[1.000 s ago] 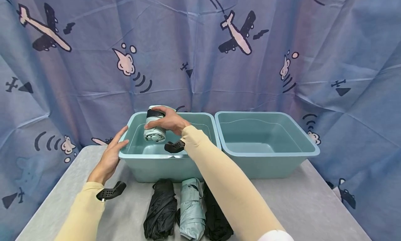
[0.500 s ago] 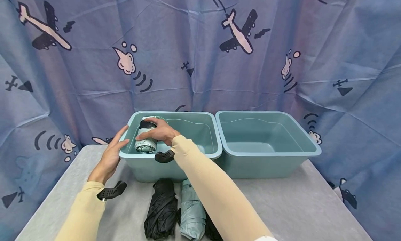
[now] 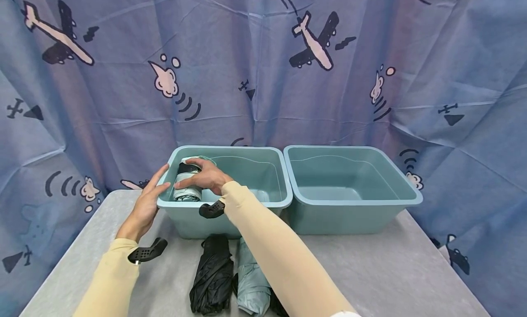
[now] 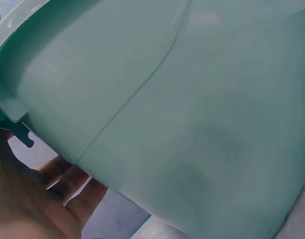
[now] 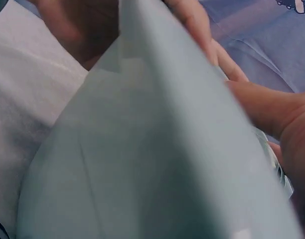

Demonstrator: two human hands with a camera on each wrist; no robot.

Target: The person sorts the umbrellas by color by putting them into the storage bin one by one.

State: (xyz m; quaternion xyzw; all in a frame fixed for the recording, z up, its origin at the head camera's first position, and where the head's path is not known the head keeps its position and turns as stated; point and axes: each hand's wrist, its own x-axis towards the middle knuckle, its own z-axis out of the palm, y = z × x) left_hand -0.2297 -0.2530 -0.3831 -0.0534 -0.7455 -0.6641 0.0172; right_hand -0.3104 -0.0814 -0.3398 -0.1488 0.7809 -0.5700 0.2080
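In the head view my right hand (image 3: 209, 176) grips a folded pale green umbrella (image 3: 187, 196) with a black band. The umbrella lies inside the left end of the left green plastic bin (image 3: 243, 203). My left hand (image 3: 141, 212) touches that bin's left rim from outside, fingers fairly straight and thumb at the edge. The left wrist view shows the fingers (image 4: 87, 196) against the bin's outer wall. In the right wrist view the bin wall hides most of the umbrella.
A second green bin (image 3: 354, 202) stands close on the right. In front, on the grey table (image 3: 395, 271), lie a folded black umbrella (image 3: 212, 276), a grey-green one (image 3: 251, 280) and another dark one (image 3: 277, 305) partly behind the right arm. A patterned curtain (image 3: 263, 79) hangs behind.
My right hand has carried the pale green umbrella left and down, from above the bin to inside its left end. The left hand has stayed at the rim.
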